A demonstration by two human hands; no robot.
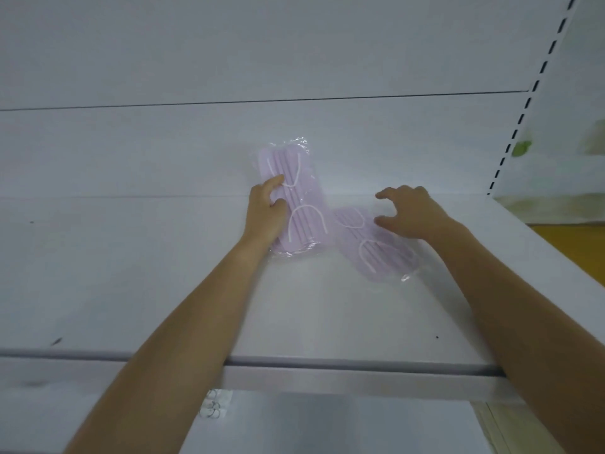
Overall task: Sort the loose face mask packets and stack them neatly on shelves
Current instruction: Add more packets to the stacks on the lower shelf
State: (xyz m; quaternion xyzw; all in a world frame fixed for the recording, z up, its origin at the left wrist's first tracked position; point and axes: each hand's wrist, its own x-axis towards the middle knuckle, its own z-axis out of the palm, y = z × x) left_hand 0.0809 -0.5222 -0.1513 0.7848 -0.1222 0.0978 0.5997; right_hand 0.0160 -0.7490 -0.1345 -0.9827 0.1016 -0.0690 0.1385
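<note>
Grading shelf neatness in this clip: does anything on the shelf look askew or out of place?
Yes. The pink mask packets on the shelf are unstacked and misaligned. The left packet, gripped by the left hand, tilts one way. The right packet, by the right hand, lies diagonally, its clear wrapper end crumpled.

- A single view is given, taken from a wide-angle camera worn on the head.
- The white shelf (131, 273) is looked down on from close by, over its front edge.
- The back panel (229, 60) is faced, and the left mask packet (304, 191) is framed near centre.
</note>
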